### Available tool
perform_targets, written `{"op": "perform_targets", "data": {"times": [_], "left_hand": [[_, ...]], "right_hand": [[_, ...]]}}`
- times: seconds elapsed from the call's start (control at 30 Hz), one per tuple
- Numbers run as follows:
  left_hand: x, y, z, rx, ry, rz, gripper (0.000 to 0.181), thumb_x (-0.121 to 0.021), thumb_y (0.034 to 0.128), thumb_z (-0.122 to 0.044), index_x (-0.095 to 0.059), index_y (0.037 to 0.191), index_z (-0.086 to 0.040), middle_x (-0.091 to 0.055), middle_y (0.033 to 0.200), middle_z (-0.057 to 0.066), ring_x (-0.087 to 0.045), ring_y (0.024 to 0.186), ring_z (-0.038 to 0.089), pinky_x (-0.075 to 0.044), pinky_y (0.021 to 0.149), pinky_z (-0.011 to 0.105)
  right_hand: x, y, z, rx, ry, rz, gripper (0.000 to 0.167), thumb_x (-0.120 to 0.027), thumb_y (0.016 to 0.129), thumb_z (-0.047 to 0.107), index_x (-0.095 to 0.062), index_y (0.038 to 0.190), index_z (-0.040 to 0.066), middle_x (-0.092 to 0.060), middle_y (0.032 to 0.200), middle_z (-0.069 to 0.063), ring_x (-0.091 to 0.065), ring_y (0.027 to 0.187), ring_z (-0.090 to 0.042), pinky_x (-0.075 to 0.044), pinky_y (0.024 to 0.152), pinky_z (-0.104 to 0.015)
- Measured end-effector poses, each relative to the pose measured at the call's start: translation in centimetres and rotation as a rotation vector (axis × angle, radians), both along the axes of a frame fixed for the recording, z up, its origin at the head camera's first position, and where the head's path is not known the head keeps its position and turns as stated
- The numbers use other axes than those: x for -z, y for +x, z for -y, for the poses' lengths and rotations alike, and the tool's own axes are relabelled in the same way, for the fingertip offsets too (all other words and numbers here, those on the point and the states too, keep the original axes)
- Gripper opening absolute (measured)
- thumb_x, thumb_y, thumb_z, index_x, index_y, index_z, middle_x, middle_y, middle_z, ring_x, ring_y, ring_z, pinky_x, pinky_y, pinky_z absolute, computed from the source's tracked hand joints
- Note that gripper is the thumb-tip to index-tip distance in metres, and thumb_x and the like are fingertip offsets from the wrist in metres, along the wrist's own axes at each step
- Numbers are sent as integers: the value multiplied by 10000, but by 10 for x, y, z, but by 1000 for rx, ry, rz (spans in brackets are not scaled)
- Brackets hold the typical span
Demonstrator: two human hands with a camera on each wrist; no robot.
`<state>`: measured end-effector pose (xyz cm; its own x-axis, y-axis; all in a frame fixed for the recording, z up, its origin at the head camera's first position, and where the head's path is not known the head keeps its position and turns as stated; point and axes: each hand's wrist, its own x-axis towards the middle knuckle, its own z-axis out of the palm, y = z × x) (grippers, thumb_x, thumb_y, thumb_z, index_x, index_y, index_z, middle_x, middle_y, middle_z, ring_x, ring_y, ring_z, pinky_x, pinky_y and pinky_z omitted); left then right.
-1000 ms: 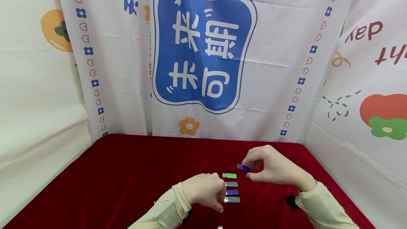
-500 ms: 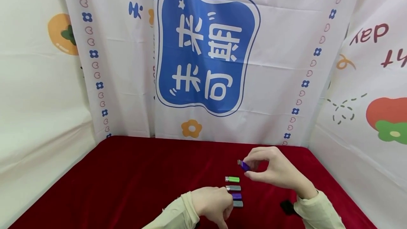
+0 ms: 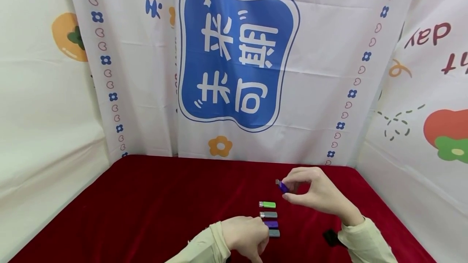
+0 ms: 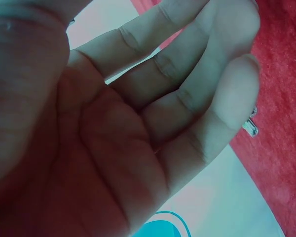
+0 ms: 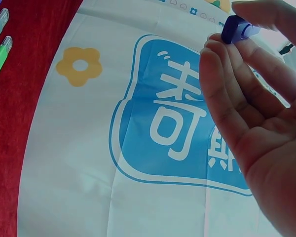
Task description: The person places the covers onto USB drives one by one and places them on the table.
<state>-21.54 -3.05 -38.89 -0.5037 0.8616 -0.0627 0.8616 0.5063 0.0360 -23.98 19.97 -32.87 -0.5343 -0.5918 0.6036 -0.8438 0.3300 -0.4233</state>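
My right hand (image 3: 317, 192) pinches a purple USB flash drive (image 3: 282, 187) between thumb and fingertips, its metal end pointing up and left above the red cloth. The same drive (image 5: 233, 30) shows at the fingertips in the right wrist view. Below it lies a column of drives: green (image 3: 269, 205), grey (image 3: 270, 215), purple (image 3: 271, 224) and grey (image 3: 274, 233). Over the left ends of the lower two is my left hand (image 3: 248, 233), its thumb running off the bottom edge. In the left wrist view its palm (image 4: 113, 133) holds nothing visible, with fingers loosely bent.
Red cloth (image 3: 164, 198) covers the table. White printed curtains (image 3: 234, 141) enclose it at the back and both sides. A small black object (image 3: 330, 238) lies by the right sleeve.
My left hand has shifted right and toward me, now covering the ends of the lower drives. The right hand has tilted the purple drive and raised its metal end.
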Motion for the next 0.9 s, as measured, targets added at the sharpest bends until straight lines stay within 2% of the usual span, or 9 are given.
{"op": "perform_targets", "data": {"times": [0.1, 0.2, 0.27, 0.4, 0.5, 0.67, 0.77, 0.9], "left_hand": [[1, 1, -1, 6, -3, 25, 307, -863, 737, -394, -638, 591, -245, -460, 504, -235, -420, 453, -99, -378, 455, 105], [3, 1, -2, 10, -8, 13, 290, -864, 739, -377, -648, 595, -250, -462, 510, -237, -416, 458, -101, -376, 460, 103], [4, 2, -3, 7, -12, -4, 287, -874, 727, -371, -648, 594, -255, -462, 516, -237, -412, 460, -97, -373, 460, 106], [7, 2, -4, -9, -23, -44, 295, -897, 687, -380, -644, 583, -269, -461, 518, -236, -406, 460, -85, -369, 458, 114], [10, 2, -5, -8, -31, -46, 312, -903, 675, -379, -634, 563, -268, -459, 505, -233, -405, 449, -79, -368, 449, 117], [12, 0, -7, 8, -44, 17, 283, -907, 683, -347, -652, 603, -254, -479, 542, -232, -426, 464, -75, -378, 456, 117], [11, -2, -8, 8, -52, 48, 250, -915, 676, -337, -683, 660, -245, -500, 589, -232, -441, 493, -78, -389, 477, 112], [10, -2, -8, 6, -60, 57, 238, -922, 660, -330, -705, 674, -236, -520, 598, -230, -448, 506, -85, -393, 486, 107]], "right_hand": [[-7, 9, 5, -15, -6, -6, 300, -808, 748, -65, -742, 943, 154, -661, 849, 14, -607, 693, -168, -534, 603, -312], [-16, 19, 11, -23, -12, -13, 305, -796, 744, -87, -739, 931, 147, -658, 836, 5, -603, 689, -166, -529, 601, -305], [-17, 20, 12, -17, -12, -12, 303, -796, 744, -86, -736, 928, 148, -656, 831, 7, -601, 687, -152, -531, 598, -314], [-14, 15, 10, 0, -9, -15, 306, -801, 739, -83, -731, 921, 153, -653, 819, 11, -603, 680, -165, -533, 600, -314], [-5, 7, 6, 12, 2, -11, 302, -813, 743, -57, -731, 928, 168, -653, 822, 23, -607, 682, -176, -535, 603, -315], [5, -4, -2, 16, 15, -6, 285, -829, 762, 7, -735, 954, 194, -655, 850, 54, -611, 697, -157, -537, 607, -323], [5, -5, -3, 14, 15, -10, 278, -833, 770, 36, -737, 965, 208, -655, 861, 72, -612, 704, -144, -536, 614, -317], [4, -5, -2, 9, 17, -6, 265, -831, 782, 62, -738, 976, 217, -654, 867, 82, -615, 707, -149, -538, 617, -332]]}}
